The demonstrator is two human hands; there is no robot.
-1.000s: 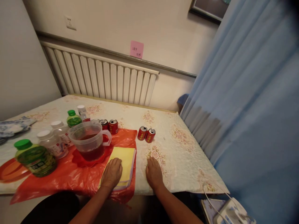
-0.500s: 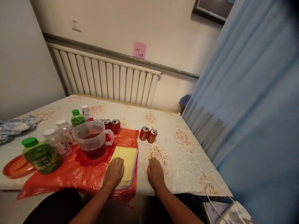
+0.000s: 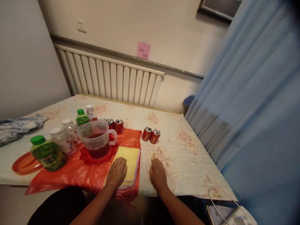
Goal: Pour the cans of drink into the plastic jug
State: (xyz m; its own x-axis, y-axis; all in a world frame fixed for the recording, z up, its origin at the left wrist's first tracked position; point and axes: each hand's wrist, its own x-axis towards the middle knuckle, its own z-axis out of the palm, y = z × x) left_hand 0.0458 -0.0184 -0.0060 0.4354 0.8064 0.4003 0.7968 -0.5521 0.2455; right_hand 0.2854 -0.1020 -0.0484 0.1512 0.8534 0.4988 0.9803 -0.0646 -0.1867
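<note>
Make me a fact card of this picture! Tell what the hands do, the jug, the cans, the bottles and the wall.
Left hand: rests on the yellow cloth
Right hand: rests on the flowery tablecloth
Jug: see-through, with dark liquid inside, on a red dish
Under the dish: red plastic sheet
Pair of red cans: side by side, beyond the right hand
Green-capped bottles: two, one nearer, one farther back
Wall: pink note above the radiator
Right side: blue curtain
</note>
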